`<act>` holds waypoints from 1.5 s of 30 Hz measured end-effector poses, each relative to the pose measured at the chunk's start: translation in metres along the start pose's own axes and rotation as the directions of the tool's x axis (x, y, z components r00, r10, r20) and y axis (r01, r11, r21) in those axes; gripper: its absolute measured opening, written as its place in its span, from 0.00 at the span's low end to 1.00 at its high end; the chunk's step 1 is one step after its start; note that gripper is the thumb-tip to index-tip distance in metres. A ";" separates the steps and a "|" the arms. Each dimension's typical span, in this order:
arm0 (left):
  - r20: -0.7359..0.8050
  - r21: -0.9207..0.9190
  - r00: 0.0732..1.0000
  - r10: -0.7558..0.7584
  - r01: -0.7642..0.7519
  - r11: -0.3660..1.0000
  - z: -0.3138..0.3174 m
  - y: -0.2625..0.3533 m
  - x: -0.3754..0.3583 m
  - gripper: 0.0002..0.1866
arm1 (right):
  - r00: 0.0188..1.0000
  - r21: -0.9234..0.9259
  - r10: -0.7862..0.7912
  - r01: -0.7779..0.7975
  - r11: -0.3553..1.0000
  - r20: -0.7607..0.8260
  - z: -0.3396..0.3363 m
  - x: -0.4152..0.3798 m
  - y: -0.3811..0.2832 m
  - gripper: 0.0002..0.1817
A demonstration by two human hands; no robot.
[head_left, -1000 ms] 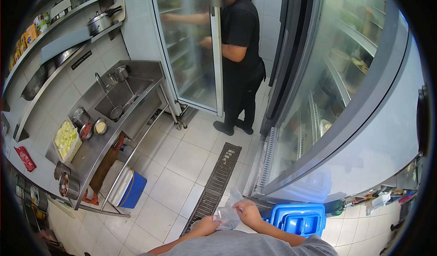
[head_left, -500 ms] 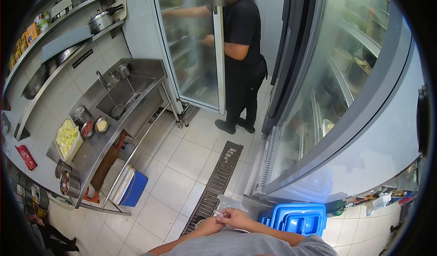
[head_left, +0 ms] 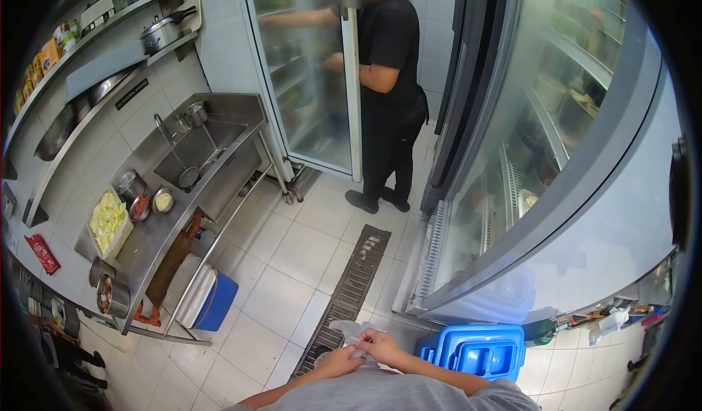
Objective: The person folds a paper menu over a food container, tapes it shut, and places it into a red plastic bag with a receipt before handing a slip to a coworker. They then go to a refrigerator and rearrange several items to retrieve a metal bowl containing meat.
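Close to my body at the bottom centre, my left hand (head_left: 342, 362) and my right hand (head_left: 378, 345) meet, fingers pinched on a thin, clear plastic bag (head_left: 349, 330). The bag's loose part spreads beyond my fingers, over the floor drain. What is inside it, if anything, I cannot make out.
A person in black (head_left: 387, 67) stands at an open glass fridge door (head_left: 307, 82). A steel sink counter (head_left: 157, 221) with food containers runs along the left. The large glass fridge (head_left: 570, 191) curves at the right, blue bins (head_left: 482, 352) below it. A floor drain (head_left: 351, 279) crosses the tiles.
The plastic bag has shifted slightly left and up and looks more bunched. My fingers have moved a little on it. A dark-clothed leg at the lower left has moved left.
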State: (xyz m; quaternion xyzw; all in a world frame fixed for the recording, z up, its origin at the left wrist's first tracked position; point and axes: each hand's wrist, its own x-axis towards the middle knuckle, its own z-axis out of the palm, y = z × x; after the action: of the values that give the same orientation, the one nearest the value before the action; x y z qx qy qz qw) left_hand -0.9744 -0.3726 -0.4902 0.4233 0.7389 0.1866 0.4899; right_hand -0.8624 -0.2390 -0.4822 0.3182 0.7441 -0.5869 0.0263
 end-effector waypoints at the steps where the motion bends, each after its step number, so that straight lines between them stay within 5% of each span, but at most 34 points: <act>1: -0.050 -0.038 0.998 0.047 -0.048 0.998 0.002 -0.004 0.002 0.28 | 0.999 0.070 0.052 -0.052 0.996 -0.005 -0.001 0.000 -0.007 0.12; 3: -0.083 -0.086 0.992 0.095 -0.102 0.991 0.010 -0.013 0.007 0.31 | 0.992 0.137 0.126 -0.123 0.983 -0.012 0.000 -0.001 -0.008 0.11; 5: -0.318 -0.180 0.940 0.123 -0.187 0.966 0.013 -0.020 0.013 0.35 | 0.993 0.638 -0.014 0.088 0.765 -0.120 0.003 0.009 0.003 0.10; 8: -0.435 -0.347 0.900 0.040 -0.208 0.915 -0.004 0.003 -0.002 0.37 | 0.997 0.715 -0.004 0.054 0.698 -0.071 -0.025 0.003 -0.027 0.08; 11: -0.493 -0.304 0.870 0.024 -0.198 0.932 -0.025 0.021 -0.007 0.35 | 0.996 0.586 -0.069 0.026 0.810 0.052 -0.039 -0.013 -0.060 0.07; 14: -0.411 -0.124 0.911 -0.031 -0.022 0.992 -0.038 0.031 -0.010 0.32 | 0.985 0.572 -0.091 -0.008 0.820 0.145 -0.027 -0.017 -0.070 0.06; 18: -0.505 -0.283 0.844 0.177 -0.356 0.891 -0.039 0.034 -0.007 0.24 | 0.964 0.713 -0.102 -0.109 0.693 0.247 -0.034 -0.013 -0.063 0.06; 22: -0.513 -0.292 0.839 0.183 -0.371 0.882 -0.045 0.034 -0.005 0.21 | 0.977 0.706 -0.095 -0.070 0.704 0.192 -0.039 -0.017 -0.076 0.06; 31: -0.535 -0.267 0.842 0.060 -0.236 0.934 -0.042 0.028 -0.014 0.20 | 0.991 0.734 -0.026 -0.077 0.674 0.128 -0.035 -0.018 -0.083 0.07; 37: -0.525 -0.303 0.837 -0.157 -0.011 0.953 -0.024 0.001 -0.003 0.20 | 0.964 0.820 -0.007 -0.222 0.528 0.266 -0.039 -0.009 -0.076 0.10; 40: -0.552 -0.341 0.816 -0.170 -0.035 0.940 -0.018 -0.020 0.002 0.17 | 0.885 0.843 -0.156 -0.345 0.413 0.439 -0.049 -0.013 -0.077 0.10; 45: -0.538 -0.308 0.816 -0.212 0.044 0.950 -0.016 -0.023 -0.007 0.16 | 0.913 0.811 -0.060 -0.327 0.486 0.404 -0.064 -0.037 -0.093 0.13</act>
State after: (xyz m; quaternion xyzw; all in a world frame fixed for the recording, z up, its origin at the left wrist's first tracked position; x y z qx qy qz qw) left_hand -0.9977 -0.3891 -0.4951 0.2240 0.8433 0.3726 0.3160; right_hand -0.8580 -0.2081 -0.3676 0.2263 0.3007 -0.9250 0.0531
